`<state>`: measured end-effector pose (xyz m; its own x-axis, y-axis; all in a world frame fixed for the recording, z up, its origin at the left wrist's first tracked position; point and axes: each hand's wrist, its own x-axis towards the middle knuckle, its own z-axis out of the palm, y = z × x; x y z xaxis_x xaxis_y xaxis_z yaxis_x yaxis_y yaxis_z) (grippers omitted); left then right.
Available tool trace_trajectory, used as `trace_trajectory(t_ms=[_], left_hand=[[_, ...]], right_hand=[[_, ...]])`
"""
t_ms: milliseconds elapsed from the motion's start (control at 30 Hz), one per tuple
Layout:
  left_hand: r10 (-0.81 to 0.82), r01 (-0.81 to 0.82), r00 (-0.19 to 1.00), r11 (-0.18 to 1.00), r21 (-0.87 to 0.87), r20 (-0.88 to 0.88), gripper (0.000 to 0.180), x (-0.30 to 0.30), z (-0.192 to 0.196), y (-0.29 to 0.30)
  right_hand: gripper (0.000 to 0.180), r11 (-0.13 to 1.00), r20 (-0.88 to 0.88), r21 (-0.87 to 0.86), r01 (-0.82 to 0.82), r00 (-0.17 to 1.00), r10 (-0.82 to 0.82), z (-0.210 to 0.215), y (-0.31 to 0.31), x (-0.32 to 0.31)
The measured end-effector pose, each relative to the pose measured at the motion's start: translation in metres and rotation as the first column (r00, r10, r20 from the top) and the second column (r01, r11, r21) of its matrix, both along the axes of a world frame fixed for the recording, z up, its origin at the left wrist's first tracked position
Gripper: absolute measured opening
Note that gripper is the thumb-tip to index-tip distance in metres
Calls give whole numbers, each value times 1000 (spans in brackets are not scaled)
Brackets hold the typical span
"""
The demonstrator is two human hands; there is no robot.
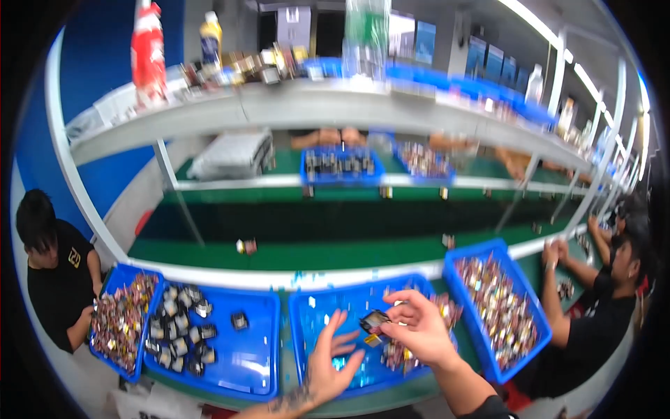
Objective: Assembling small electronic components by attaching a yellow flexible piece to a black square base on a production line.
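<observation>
My right hand (417, 328) is pinched on a small black and copper wound part (374, 322), held above the middle blue tray (317, 318). My left hand (328, 363) hovers just left of it, fingers spread, palm over the same tray, holding nothing. Several similar small parts (398, 353) lie in that tray under my right hand.
A blue tray (258, 349) on my left holds several dark square parts; another (120, 318) beyond it is full of copper parts. At the right a blue tray (499, 307) is heaped with parts. Seated people work at both sides. A green conveyor belt (349, 251) runs behind, shelves above.
</observation>
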<state>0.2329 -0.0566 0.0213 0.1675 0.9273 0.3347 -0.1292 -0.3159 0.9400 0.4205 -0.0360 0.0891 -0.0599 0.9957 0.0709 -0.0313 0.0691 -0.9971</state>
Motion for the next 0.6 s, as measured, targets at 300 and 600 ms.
trace_trajectory(t_ms=[300,600], left_hand=[[427,-62,829,712,699,-361,63,-12,-12,3],[520,-22,724,675,738,-454,62,-3,-10,3]], right_hand=[[26,711,-75,620,331,928,-366,292,170,55],[11,832,573,435,345,607,-551,296,262,58]])
